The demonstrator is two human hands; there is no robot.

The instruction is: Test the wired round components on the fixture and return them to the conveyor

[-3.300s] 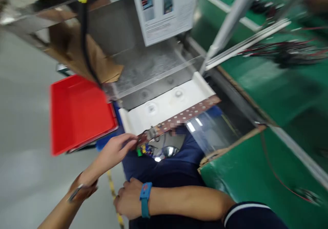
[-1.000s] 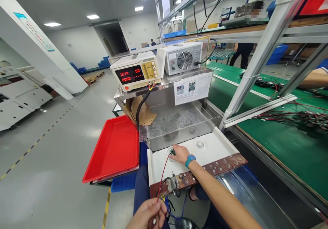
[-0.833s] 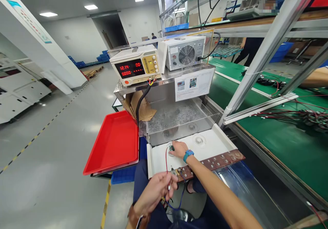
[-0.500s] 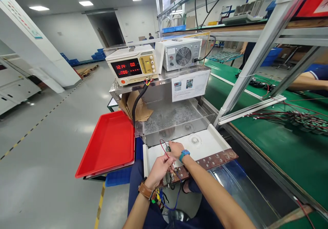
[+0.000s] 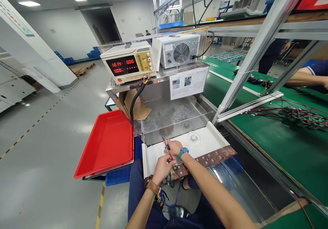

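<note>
A small green circuit board (image 5: 167, 147) sits in the fingers of my right hand (image 5: 175, 148), over the white tray-like fixture (image 5: 207, 139). From it a red wire (image 5: 167, 148) loops up and comes back down to my left hand (image 5: 164, 166), whose thumb and fingers are pinched on it. Just below my left hand runs a brown terminal strip (image 5: 205, 161) with metal studs along the fixture's front edge. Clips and a blue wire (image 5: 177, 196) hang under the strip's left end. My right fingers partly cover the board.
A power supply (image 5: 128, 63) with red digits and a grey fan unit (image 5: 181, 51) stand on the metal shelf. To the left lies a red tray (image 5: 107, 143). On the right, a green conveyor (image 5: 282, 147) carries bundled wired boards (image 5: 304, 117); a co-worker's arm (image 5: 307, 78) reaches over it.
My left hand has turned slightly and pulled the red wire into a narrower loop. My right hand keeps the board in nearly the same place. The camera view has shifted a little.
</note>
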